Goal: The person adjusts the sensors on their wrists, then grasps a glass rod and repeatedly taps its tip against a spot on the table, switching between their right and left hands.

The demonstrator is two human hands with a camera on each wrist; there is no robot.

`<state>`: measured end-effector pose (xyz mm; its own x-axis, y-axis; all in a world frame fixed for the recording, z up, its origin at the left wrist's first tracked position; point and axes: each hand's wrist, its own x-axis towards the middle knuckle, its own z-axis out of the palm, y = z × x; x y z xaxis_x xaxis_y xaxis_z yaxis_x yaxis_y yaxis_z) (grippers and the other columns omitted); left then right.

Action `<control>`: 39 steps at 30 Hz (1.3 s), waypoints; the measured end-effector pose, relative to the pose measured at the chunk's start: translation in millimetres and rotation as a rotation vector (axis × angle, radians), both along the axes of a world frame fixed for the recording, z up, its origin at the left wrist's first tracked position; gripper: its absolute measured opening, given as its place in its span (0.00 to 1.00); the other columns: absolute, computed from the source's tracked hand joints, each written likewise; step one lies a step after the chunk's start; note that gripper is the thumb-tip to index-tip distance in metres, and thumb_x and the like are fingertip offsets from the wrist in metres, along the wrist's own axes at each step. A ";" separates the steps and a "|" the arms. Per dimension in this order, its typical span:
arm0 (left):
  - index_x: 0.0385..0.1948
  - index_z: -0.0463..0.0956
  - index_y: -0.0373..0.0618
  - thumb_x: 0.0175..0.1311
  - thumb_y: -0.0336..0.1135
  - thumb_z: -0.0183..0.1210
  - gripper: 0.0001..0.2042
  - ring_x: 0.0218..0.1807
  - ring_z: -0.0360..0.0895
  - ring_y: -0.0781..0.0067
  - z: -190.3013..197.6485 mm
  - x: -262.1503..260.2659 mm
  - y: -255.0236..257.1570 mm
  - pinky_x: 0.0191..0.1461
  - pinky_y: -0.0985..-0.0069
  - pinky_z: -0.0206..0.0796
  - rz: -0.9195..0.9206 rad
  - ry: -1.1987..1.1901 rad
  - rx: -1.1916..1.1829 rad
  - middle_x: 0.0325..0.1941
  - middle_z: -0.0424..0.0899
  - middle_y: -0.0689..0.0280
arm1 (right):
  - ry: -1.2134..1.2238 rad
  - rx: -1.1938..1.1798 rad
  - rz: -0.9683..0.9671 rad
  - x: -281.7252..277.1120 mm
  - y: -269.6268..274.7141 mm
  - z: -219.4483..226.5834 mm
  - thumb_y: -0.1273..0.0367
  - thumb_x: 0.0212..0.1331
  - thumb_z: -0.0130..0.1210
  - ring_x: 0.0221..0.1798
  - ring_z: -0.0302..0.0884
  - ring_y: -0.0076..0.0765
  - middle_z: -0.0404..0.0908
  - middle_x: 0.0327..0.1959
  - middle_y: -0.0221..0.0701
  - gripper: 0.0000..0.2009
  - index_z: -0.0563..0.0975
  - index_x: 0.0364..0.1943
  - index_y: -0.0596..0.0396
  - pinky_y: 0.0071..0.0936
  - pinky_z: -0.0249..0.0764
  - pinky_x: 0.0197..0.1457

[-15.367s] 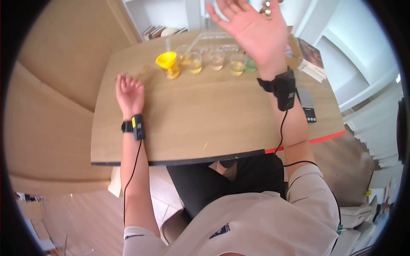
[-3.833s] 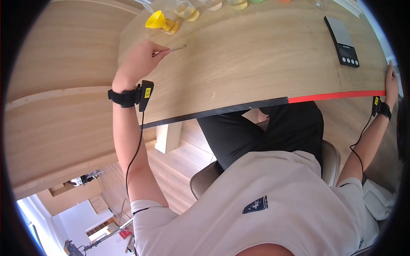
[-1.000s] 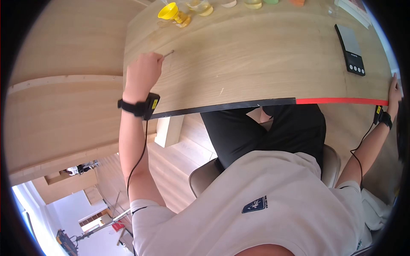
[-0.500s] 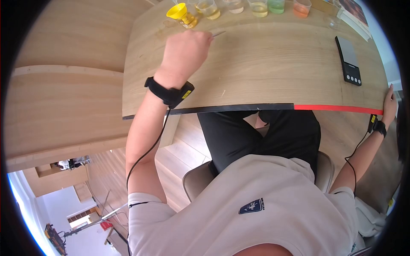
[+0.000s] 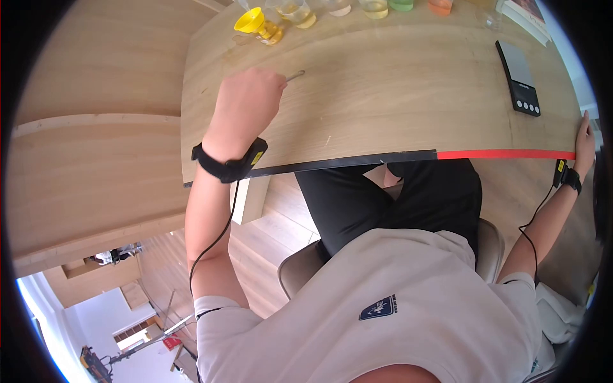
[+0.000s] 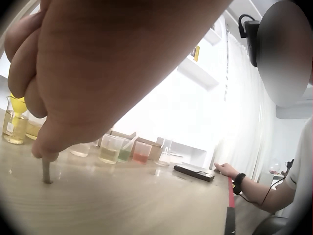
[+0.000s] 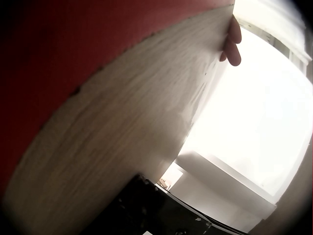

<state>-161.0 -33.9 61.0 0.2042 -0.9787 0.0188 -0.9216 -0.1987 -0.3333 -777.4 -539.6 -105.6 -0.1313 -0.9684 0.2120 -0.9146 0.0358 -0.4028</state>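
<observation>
My left hand [image 5: 250, 108], back up, pinches a thin grey rod [image 5: 295, 75] above the left part of the wooden table. The rod's small tip points away to the right in the head view. In the left wrist view the rod [image 6: 46, 171] sticks down from between thumb and fingers, its end right at the tabletop. Most of its length is hidden in the fist. My right hand [image 5: 583, 139] rests against the table's right edge, close to the front corner. In the right wrist view only a few of its fingertips [image 7: 234, 51] show past the edge.
A yellow funnel [image 5: 249, 20] sits in a vessel of yellow liquid at the back left. Clear cups of pale, green [image 5: 401, 4] and orange [image 5: 440, 6] liquid line the back. A black scale [image 5: 518, 80] lies at right, near a book [image 5: 525, 19]. Red tape [image 5: 504, 154] marks the front edge.
Over the last second the left hand swept right and away across the tabletop with the rod, then came partway back. The right hand stays at the edge; 15 seconds ago it was raised, palm showing.
</observation>
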 end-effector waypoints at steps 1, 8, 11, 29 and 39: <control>0.32 0.86 0.50 0.69 0.38 0.59 0.08 0.29 0.81 0.54 3.0 -3.0 3.4 0.30 0.62 0.71 -0.038 -0.007 0.004 0.24 0.83 0.59 | 0.003 -0.012 0.012 -2.9 -2.3 -2.1 0.29 0.64 0.36 0.70 0.72 0.55 0.79 0.63 0.47 0.45 0.75 0.67 0.53 0.38 0.64 0.72; 0.35 0.87 0.54 0.68 0.38 0.60 0.06 0.26 0.81 0.59 -16.3 -25.7 -5.7 0.27 0.66 0.70 -0.096 -0.019 -0.104 0.20 0.81 0.62 | -0.007 -0.023 -0.007 8.5 8.9 6.6 0.28 0.64 0.35 0.70 0.71 0.56 0.78 0.64 0.49 0.46 0.74 0.67 0.53 0.38 0.63 0.73; 0.37 0.87 0.55 0.68 0.39 0.59 0.07 0.26 0.82 0.59 -22.2 -30.1 -21.2 0.27 0.67 0.71 -0.029 -0.059 -0.085 0.21 0.82 0.61 | 0.091 -0.009 -0.006 0.8 0.0 5.0 0.28 0.64 0.35 0.70 0.71 0.56 0.78 0.64 0.49 0.46 0.74 0.67 0.53 0.40 0.65 0.72; 0.55 0.82 0.37 0.76 0.39 0.58 0.16 0.22 0.49 0.91 -16.5 99.3 3.3 0.25 0.82 0.41 0.294 0.939 -1.469 0.21 0.57 0.82 | -0.094 -0.187 -0.056 70.9 86.5 45.8 0.37 0.70 0.41 0.54 0.80 0.61 0.85 0.45 0.49 0.36 0.83 0.50 0.56 0.45 0.75 0.58; 0.63 0.74 0.36 0.79 0.39 0.52 0.19 0.19 0.47 0.87 -70.5 140.6 4.8 0.23 0.81 0.41 0.385 1.351 -1.647 0.18 0.53 0.78 | -0.154 -0.312 -0.130 78.0 91.3 40.6 0.41 0.69 0.50 0.46 0.84 0.50 0.87 0.39 0.40 0.30 0.80 0.40 0.58 0.40 0.77 0.52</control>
